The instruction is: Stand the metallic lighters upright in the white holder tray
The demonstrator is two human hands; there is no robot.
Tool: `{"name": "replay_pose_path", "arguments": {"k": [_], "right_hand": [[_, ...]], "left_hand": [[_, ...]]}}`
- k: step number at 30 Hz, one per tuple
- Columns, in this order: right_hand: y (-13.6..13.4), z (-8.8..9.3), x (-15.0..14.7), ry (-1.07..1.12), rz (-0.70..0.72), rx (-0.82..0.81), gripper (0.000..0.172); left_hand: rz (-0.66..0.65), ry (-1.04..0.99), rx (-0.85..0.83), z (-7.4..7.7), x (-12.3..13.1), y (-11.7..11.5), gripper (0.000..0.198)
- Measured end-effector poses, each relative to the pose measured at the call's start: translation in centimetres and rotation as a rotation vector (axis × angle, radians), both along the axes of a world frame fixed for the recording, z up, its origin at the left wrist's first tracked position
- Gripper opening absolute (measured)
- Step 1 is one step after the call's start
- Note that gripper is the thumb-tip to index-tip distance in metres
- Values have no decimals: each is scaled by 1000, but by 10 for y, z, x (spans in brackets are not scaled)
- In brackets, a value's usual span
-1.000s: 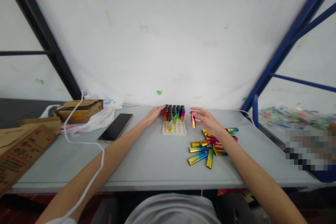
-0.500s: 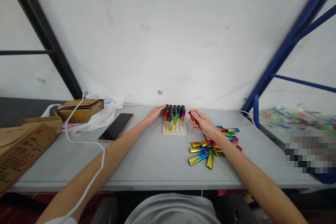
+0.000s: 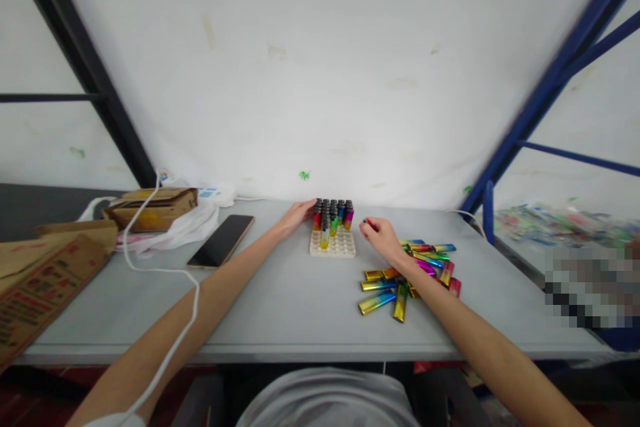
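Observation:
A white tray (image 3: 333,252) with rows of round holes stands on the table in front of me. Several shiny coloured lighters (image 3: 334,219) with black tops stand upright in it, mostly in its rear rows. My left hand (image 3: 299,215) rests against the left side of these lighters, fingers stretched out; their tips are partly hidden. Just right of the tray, my right hand (image 3: 379,235) is closed around a lighter (image 3: 365,221); only its dark end shows between thumb and fingers. Beneath and beside my right forearm lies a loose pile of metallic rainbow lighters (image 3: 400,300).
A phone (image 3: 221,241) lies left of my left forearm. Farther left are cardboard boxes (image 3: 155,207), a white plastic bag (image 3: 193,227) and a white cable (image 3: 195,300) crossing over the arm. A wall stands behind the table, with a blue frame post (image 3: 530,93) at right.
My right hand has turned knuckles up, so the red lighter in it is now mostly hidden. The left hand and the tray have stayed in place.

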State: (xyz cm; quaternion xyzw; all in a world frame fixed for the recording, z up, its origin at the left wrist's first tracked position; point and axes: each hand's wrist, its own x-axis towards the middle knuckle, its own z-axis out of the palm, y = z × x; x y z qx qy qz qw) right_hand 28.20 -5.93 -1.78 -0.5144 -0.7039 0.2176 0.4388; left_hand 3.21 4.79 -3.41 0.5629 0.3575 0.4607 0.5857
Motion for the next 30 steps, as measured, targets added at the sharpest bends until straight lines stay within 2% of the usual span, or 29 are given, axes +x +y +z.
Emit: {"name": "replay_pose_path", "arguments": {"k": [5, 9, 11, 14, 16, 20, 23, 27, 30], "right_hand": [[-5, 5, -4, -61, -22, 19, 41], [-9, 14, -3, -30, 109, -21, 44], [-11, 22, -5, -56, 177, 9, 46], [-11, 39, -13, -193, 198, 140, 49], [-9, 51, -21, -258, 230, 156, 50], [1, 70, -41, -235, 329, 117, 41], [12, 77, -55, -257, 357, 134, 34], [26, 77, -69, -424, 391, 194, 23], [32, 74, -73, -613, 344, 262, 15]], "left_hand": [[-2, 1, -8, 0, 1, 1, 49], [-15, -6, -11, 0, 1, 0, 50], [-25, -12, -9, 0, 1, 0, 51], [-35, -25, -2, -1, 1, 1, 52], [-41, -33, 6, -2, 1, 1, 53], [-53, -40, 24, -3, 2, 2, 53], [-48, -31, 33, -5, 1, 3, 52], [-32, -4, 52, -7, 0, 5, 46], [-50, -5, 68, -7, 1, 4, 45]]}}
